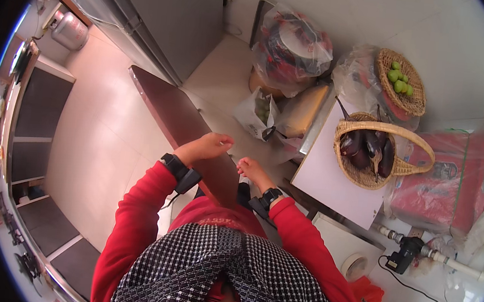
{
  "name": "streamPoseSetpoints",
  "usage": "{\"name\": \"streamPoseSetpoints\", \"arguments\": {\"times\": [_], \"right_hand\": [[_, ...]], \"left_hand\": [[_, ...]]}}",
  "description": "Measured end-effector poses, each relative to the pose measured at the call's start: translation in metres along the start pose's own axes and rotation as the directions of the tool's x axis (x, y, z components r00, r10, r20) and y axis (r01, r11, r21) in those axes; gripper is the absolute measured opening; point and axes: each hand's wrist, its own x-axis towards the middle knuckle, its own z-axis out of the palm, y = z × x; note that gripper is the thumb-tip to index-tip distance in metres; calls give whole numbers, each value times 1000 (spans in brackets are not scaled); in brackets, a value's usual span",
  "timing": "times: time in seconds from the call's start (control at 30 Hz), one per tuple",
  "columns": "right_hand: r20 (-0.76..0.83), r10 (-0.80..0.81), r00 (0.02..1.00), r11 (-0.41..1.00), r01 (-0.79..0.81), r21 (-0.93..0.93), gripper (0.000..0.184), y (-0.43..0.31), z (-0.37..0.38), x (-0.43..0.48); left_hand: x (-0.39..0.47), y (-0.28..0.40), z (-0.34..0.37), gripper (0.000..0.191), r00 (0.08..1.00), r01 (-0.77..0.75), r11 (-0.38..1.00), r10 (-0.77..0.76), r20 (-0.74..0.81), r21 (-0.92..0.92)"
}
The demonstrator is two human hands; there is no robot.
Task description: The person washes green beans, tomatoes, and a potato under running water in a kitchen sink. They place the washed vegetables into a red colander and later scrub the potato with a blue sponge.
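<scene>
Over the dark reddish-brown panel [184, 117], perhaps a tabletop, my left hand [212, 144] hovers with loosely bent fingers and a gap by the thumb. Nothing shows in it. My right hand [254, 172] is just beyond the panel's right edge, its fingers curled inward; whether they grip anything small cannot be seen. The two hands are apart. Both wrists bear black straps with devices. Right of them, a handled wicker basket [339, 171] of eggplants [354, 146] stands on a white-topped table [322, 176].
A grey refrigerator [176, 18] stands upper left, with a gas cylinder [71, 32] beyond. Bagged goods [293, 47] and a white bag [252, 115] sit near the wall. Green fruit [399, 81] lies in a shallow basket [414, 67]. A plastic-wrapped red box [444, 183] is at right.
</scene>
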Motion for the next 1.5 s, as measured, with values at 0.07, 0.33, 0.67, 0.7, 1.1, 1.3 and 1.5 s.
{"name": "streamPoseSetpoints", "arguments": {"times": [0.07,0.33,0.67,0.7,1.1,1.3,1.5], "right_hand": [[-29,2,1000,1000,-2,30,22,3,-11,13],[-388,-34,921,999,42,11,25,86,-51,85],[-774,118,622,993,-76,90,51,172,-93,203],[-776,88,624,996,-49,73,55,174,-100,210],[-751,155,642,972,37,232,74,216,-131,247],[-798,-17,602,998,56,21,65,217,-147,280],[-675,29,737,999,-46,-7,29,214,-139,310]], "left_hand": [[9,0,6,30,1000,24,999,-24,-8,-30],[92,-29,15,29,943,304,952,-307,131,41],[182,-99,39,29,966,241,946,-256,46,219],[185,-103,44,29,977,186,932,-209,43,310],[178,-100,74,31,792,553,802,-422,442,-224],[177,-110,77,30,782,584,774,-456,425,-245],[170,-126,73,27,787,592,767,-485,381,-247]]}}
